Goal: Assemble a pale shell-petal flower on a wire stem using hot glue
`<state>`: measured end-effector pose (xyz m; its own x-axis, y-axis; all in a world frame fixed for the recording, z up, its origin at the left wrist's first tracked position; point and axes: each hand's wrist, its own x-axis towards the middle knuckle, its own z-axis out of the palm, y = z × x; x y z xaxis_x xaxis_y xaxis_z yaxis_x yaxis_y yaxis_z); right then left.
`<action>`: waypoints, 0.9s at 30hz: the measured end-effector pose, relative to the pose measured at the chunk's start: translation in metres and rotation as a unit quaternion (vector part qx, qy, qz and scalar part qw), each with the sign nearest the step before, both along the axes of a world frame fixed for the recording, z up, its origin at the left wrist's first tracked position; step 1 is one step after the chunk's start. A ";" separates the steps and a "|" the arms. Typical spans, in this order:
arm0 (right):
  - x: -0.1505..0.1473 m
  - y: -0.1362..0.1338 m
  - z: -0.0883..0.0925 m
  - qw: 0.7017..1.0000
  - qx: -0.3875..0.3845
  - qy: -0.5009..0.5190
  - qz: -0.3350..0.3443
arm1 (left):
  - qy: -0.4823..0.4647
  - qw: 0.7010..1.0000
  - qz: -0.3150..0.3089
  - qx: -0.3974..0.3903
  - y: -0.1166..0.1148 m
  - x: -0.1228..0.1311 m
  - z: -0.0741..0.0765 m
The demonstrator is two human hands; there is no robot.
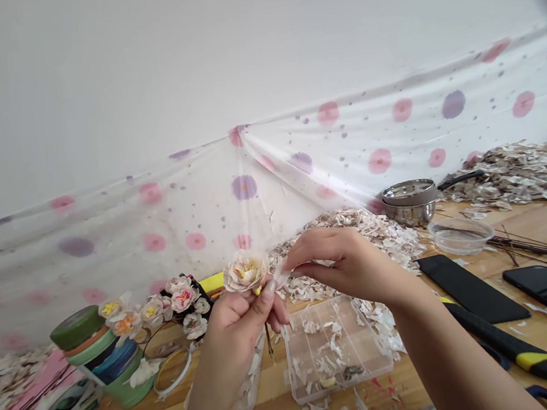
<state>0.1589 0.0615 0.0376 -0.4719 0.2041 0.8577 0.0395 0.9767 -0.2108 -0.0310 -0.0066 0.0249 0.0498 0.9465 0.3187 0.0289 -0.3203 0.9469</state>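
The left hand (236,324) grips 1 flower (245,272) just under its bloom, which rises above the thumb and fingertips. The right hand (338,260) pinches 1 pale petal (281,275) beside it. Below is a clear box (296,340); behind, a petal heap (362,228).

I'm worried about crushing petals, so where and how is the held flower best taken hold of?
Probably by the thin dark stem, coming in from below with a light pinch. On the flower, the layered petals spread wide and look delicate, while the narrow stem hangs nearly upright beneath; its top end is hidden.
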 end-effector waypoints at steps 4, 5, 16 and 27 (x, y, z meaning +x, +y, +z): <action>0.003 -0.001 0.002 0.999 0.031 0.007 0.010 | -0.029 0.997 -0.062 -0.047 -0.005 -0.001 0.004; 0.004 -0.001 0.002 1.000 0.027 0.004 0.015 | -0.037 0.995 -0.070 -0.053 -0.006 -0.001 0.004; 0.009 0.002 0.002 0.985 -0.048 -0.023 0.162 | -0.092 0.976 -0.156 -0.118 -0.008 0.001 0.007; 0.008 0.004 0.000 0.972 -0.073 -0.023 0.221 | -0.088 0.966 -0.203 -0.133 -0.004 -0.005 0.002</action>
<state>0.1666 0.0659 0.0376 -0.5785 0.0914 0.8105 -0.3641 0.8603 -0.3568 -0.0357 -0.0109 0.0268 0.4017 0.9099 0.1034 -0.2168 -0.0152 0.9761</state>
